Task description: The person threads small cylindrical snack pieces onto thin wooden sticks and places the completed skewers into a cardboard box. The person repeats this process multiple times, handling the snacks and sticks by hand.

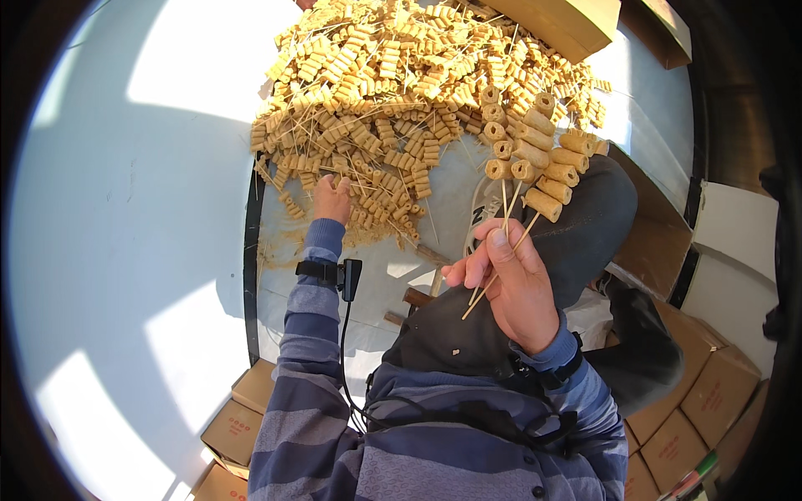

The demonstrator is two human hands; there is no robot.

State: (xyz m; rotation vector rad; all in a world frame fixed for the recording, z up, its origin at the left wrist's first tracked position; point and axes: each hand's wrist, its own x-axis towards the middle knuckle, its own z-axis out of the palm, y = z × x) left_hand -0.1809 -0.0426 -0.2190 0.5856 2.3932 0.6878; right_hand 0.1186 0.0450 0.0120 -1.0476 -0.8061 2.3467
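Note:
My right hand (516,280) is closed in a pinch around the thin sticks of about three skewers (535,150). Each carries a row of short, hollow, tan puffed rolls, fanned out above my fingers, with the bare stick ends poking out below. My left hand (332,199) is at the near left edge of a big pile of similar skewers (376,100). Its fingers are bent together against the pile, and their tips and whatever they grip are hidden.
Cardboard boxes stand at the far right (576,25), lower left (234,430) and lower right (710,392). My bent leg (585,209) lies under the held skewers. Tan crumbs (292,242) and wooden pieces (418,297) lie before me. A white surface (167,217) extends at left.

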